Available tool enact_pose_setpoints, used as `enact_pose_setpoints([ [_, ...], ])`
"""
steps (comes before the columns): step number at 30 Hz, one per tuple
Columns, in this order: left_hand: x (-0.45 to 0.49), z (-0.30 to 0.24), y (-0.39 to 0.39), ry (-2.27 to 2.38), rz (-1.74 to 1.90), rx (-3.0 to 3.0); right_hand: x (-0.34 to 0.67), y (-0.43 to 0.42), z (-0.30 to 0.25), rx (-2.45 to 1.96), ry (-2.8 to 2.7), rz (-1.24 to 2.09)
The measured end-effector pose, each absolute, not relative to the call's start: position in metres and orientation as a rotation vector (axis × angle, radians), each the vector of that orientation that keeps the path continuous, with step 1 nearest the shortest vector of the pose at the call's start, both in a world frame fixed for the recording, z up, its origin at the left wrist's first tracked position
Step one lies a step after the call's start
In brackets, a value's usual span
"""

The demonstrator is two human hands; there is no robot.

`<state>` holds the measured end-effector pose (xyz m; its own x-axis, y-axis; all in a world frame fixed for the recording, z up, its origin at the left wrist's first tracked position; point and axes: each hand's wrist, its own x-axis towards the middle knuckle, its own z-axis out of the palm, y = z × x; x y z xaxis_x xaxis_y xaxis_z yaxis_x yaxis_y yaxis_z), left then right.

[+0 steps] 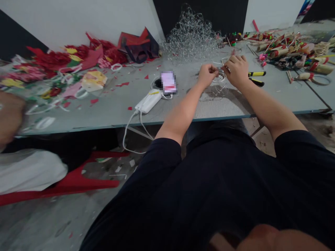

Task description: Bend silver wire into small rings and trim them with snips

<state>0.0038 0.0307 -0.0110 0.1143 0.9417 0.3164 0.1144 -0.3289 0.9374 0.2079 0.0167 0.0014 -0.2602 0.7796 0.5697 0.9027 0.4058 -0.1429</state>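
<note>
My left hand (pixel 208 75), right hand (pixel 237 70): fingers curled beside wire ring (pixel 221 78) at twelve o'clock on worktop (pixel 112 108); cannot tell if gripping. Yellow-black pliers (pixel 257 74) at one, tangled wire heap (pixel 192 38) at eleven.

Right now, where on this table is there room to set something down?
Mostly bare: the front right, between yellow-and-black handles and bamboo pieces; also left of the white block, among red scraps. Crowded: back centre, with tangled silver wire; far right, with those pieces; back left, with red material; and around the left hand and right hand.
</note>
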Motion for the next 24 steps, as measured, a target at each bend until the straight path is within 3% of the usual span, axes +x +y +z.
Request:
enact_pose_setpoints([
  [15,0.01,-0.019,0.036,1.048,1.328,1.613,0.213,0.021,0.002,-1.232,-1.951,-0.061],
  [24,0.016,-0.025,0.041,1.08,1.376,1.546,0.197,0.004,0.01,-1.528,-2.056,-0.212],
])
